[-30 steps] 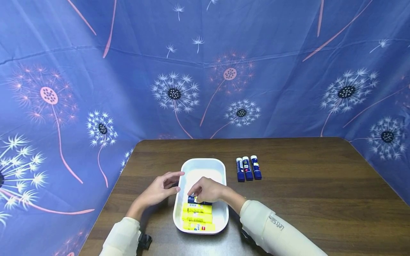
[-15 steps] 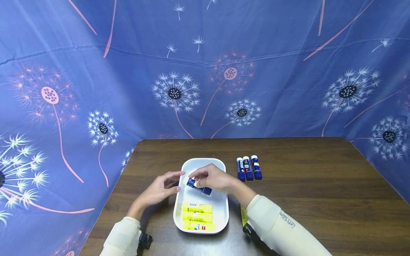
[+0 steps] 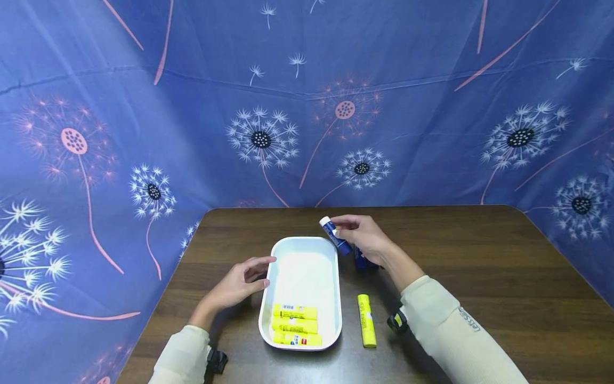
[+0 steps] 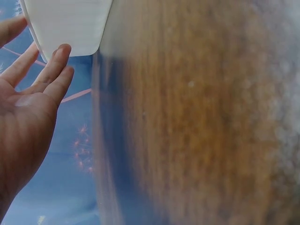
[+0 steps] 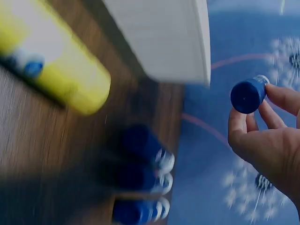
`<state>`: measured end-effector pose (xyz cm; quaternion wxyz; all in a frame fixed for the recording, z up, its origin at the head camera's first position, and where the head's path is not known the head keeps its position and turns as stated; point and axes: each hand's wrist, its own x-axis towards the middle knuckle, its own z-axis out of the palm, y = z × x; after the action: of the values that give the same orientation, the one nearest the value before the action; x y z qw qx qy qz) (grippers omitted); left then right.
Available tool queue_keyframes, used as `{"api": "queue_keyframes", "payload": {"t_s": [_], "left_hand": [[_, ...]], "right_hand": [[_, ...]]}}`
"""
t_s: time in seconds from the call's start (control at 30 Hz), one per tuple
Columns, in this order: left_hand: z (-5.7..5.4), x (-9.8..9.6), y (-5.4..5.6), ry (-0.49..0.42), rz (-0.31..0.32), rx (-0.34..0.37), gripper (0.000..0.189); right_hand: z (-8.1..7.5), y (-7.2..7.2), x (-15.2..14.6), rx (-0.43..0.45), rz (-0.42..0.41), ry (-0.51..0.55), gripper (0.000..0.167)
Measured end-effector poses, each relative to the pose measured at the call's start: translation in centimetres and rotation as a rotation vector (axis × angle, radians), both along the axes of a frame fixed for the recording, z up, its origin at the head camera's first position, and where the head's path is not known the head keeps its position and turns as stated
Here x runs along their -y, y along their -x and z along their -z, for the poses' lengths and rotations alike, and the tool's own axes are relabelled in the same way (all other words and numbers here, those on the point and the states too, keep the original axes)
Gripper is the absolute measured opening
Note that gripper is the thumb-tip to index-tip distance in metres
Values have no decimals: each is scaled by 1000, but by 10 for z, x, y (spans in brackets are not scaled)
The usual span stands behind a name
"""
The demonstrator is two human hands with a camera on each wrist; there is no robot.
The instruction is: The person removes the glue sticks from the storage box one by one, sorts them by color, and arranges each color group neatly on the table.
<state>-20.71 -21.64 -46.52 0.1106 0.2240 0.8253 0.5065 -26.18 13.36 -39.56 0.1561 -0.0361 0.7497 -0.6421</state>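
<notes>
My right hand (image 3: 365, 236) pinches a blue glue stick with a white cap (image 3: 334, 236) between thumb and fingers. It is raised, tilted, by the far right corner of the white tray (image 3: 304, 272). In the right wrist view the blue base of that glue stick (image 5: 245, 97) faces the camera. My left hand (image 3: 242, 282) stays at the tray's left side, fingertips right at the rim and fingers loosely spread. Three yellow glue sticks (image 3: 295, 326) lie side by side across the near end of the tray.
Three more blue glue sticks (image 5: 140, 176) lie in a row on the wooden table (image 3: 455, 277), right of the tray, partly hidden by my right hand in the head view. A single yellow glue stick (image 3: 366, 321) lies nearer. Behind the table hangs a blue dandelion-print cloth (image 3: 307, 106).
My right hand has lifted the blue glue stick out of the tray and carried it away from me and to the right. The left hand has stayed in place.
</notes>
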Motion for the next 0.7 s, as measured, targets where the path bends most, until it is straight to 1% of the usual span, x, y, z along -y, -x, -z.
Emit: {"api": "queue_keyframes", "payload": {"t_s": [0.13, 0.23, 0.3, 0.57, 0.7], "left_hand": [[0, 0, 0, -13, 5, 1, 52], [-1, 0, -1, -7, 2, 4, 52], [-2, 0, -2, -5, -2, 6, 52], [-3, -1, -2, 9, -5, 2, 51], [-3, -1, -2, 13, -5, 3, 51]], "right_hand": [[5, 6, -28, -15, 103, 10, 46], [11, 9, -47, -9, 173, 21, 50], [15, 9, -59, -3, 213, 6, 50], [34, 7, -96, 15, 351, -71, 51], [42, 2, -108, 42, 411, -157, 51]]}}
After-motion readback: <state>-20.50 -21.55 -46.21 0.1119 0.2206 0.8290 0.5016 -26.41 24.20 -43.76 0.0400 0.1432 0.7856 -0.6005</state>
